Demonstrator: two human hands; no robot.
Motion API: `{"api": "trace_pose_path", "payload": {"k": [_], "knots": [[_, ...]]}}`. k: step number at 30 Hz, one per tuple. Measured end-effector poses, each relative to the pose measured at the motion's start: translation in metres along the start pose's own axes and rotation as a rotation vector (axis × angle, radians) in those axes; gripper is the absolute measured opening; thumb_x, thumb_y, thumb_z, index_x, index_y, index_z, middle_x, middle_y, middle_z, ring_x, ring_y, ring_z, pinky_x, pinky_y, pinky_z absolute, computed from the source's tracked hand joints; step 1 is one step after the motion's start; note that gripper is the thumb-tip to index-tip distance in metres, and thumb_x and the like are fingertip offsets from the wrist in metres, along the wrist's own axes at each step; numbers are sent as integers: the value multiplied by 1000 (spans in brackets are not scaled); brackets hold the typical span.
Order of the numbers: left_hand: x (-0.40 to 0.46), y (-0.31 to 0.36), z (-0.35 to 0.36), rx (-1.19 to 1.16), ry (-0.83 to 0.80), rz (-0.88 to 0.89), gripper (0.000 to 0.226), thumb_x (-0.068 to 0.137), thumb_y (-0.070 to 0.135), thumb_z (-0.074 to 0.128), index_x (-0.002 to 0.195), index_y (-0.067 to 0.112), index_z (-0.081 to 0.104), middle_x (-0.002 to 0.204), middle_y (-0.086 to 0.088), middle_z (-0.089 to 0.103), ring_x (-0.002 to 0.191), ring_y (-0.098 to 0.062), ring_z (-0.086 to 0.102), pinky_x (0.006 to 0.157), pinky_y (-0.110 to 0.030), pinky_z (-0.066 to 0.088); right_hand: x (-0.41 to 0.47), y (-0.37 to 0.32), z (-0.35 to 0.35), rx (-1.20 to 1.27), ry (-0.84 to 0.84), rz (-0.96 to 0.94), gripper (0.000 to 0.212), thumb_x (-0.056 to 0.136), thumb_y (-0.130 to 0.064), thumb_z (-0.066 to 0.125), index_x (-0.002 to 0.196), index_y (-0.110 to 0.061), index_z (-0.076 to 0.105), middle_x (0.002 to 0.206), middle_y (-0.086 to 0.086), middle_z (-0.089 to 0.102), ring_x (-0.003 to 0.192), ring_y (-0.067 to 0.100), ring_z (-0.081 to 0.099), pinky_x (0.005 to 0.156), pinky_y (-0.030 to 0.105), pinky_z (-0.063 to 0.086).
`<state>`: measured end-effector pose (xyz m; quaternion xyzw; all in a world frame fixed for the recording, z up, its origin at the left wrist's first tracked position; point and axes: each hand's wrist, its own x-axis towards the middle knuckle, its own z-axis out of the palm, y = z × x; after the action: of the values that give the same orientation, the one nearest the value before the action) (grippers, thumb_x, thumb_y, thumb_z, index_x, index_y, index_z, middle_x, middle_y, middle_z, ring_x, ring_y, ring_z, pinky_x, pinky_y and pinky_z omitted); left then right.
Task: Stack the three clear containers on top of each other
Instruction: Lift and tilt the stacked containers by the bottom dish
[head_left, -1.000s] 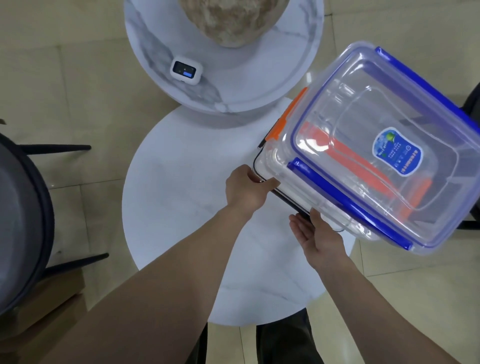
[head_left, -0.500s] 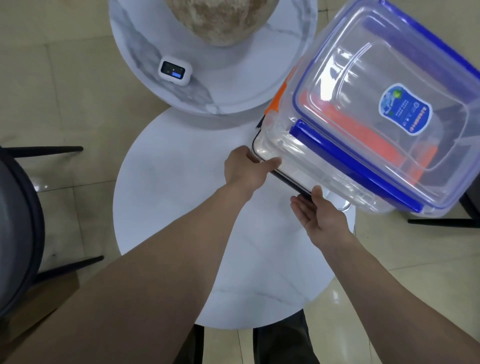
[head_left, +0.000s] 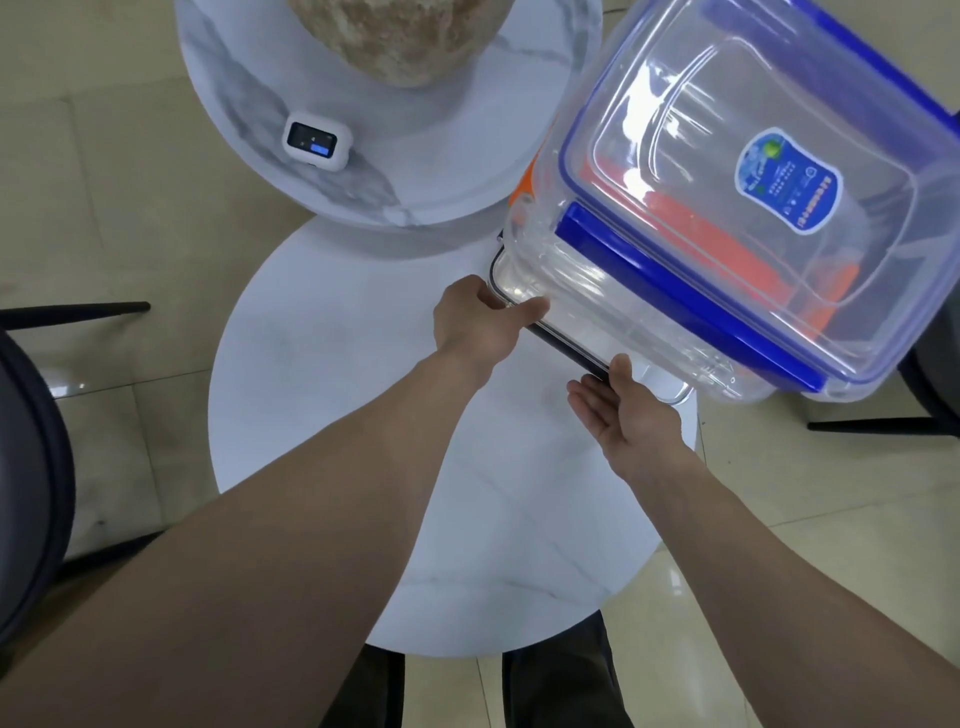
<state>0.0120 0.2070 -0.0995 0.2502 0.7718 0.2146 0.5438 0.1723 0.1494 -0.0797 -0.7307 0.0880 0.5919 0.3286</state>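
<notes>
Three clear containers stand stacked at the right side of a round white table (head_left: 332, 415). The top one has a blue-clipped lid (head_left: 727, 171) with a blue label. Under it an orange-clipped container (head_left: 522, 187) shows through the plastic. The bottom one is a black-rimmed container (head_left: 524, 283). My left hand (head_left: 483, 325) grips the bottom container's near left corner, thumb on its side. My right hand (head_left: 623, 410) lies palm up against its near edge, fingers beneath it.
A higher marble table (head_left: 467, 156) behind holds a small white device (head_left: 316, 141) and a big stone-like ball (head_left: 400, 36). A dark chair (head_left: 26, 467) stands at the left. Black chair legs (head_left: 878, 423) show at the right over tiled floor.
The stack has come nearer to the camera and looms larger at the upper right. Both hands keep their places on the bottom container's near edge.
</notes>
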Motion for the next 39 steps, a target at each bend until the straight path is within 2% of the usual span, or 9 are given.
{"api": "trace_pose_path", "payload": {"k": [7, 14, 26, 39], "knots": [[0, 0, 5, -56, 18, -19, 46, 65, 37, 89, 77, 12, 51, 83, -11, 72, 80, -32, 75, 79, -49, 62, -1, -1, 3, -38, 37, -13, 23, 92, -30, 68, 91, -7, 64, 94, 14, 76, 82, 26, 78, 69, 34, 64], [-1, 2, 5, -56, 8, -36, 47, 69, 34, 89, 90, 6, 58, 85, -9, 73, 67, -18, 76, 78, -45, 64, 0, 1, 2, -50, 45, -33, 23, 92, -32, 68, 92, -9, 65, 94, 14, 77, 82, 26, 79, 74, 38, 65], [-4, 1, 8, -110, 9, -51, 53, 71, 32, 88, 102, 1, 58, 90, -9, 73, 68, -18, 76, 78, -44, 64, 0, 2, 3, -69, 54, -50, 23, 92, -32, 69, 93, -9, 66, 96, 14, 77, 84, 26, 78, 80, 41, 64], [-7, -1, 11, -129, 15, -38, 41, 73, 32, 85, 84, 14, 49, 93, -13, 73, 73, -23, 76, 82, -46, 62, 2, 1, 3, -3, 19, -8, 20, 93, -28, 69, 89, -10, 63, 98, 14, 74, 88, 26, 76, 79, 37, 63]]}}
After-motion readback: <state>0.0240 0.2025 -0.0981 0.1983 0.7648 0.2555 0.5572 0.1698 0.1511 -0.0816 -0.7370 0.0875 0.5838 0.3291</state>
